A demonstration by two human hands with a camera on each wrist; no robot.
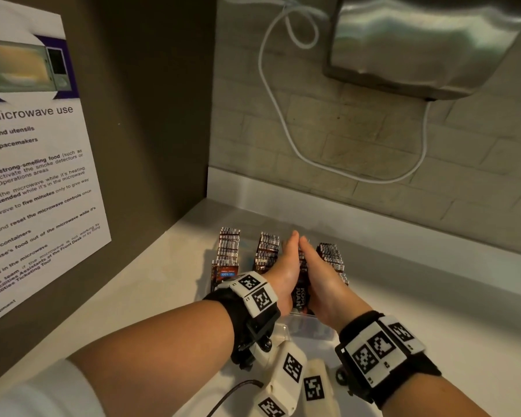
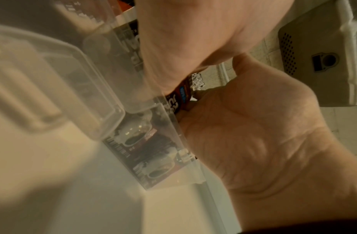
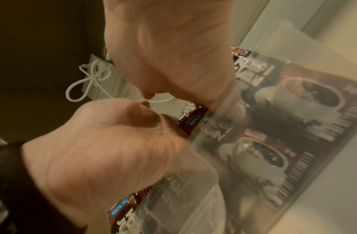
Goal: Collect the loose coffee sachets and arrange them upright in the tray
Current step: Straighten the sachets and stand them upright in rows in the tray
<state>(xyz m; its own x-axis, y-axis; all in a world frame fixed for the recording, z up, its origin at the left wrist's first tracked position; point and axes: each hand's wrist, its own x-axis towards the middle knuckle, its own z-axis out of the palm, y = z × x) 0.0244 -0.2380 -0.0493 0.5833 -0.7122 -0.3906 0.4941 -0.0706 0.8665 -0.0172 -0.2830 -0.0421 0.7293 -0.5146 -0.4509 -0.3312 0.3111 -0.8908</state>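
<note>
Left hand and right hand at lower centre of frame, fingers straight and together, palms pressing a row of upright coffee sachets between them, inside the clear tray on the counter.

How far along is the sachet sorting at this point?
Mostly done, it seems. Three rows of sachets already stand upright in the clear tray. In hand: the left hand and right hand press flat against either side of a fourth row, squaring it up. No loose sachets show on the counter, though the arms hide part of it.
</note>
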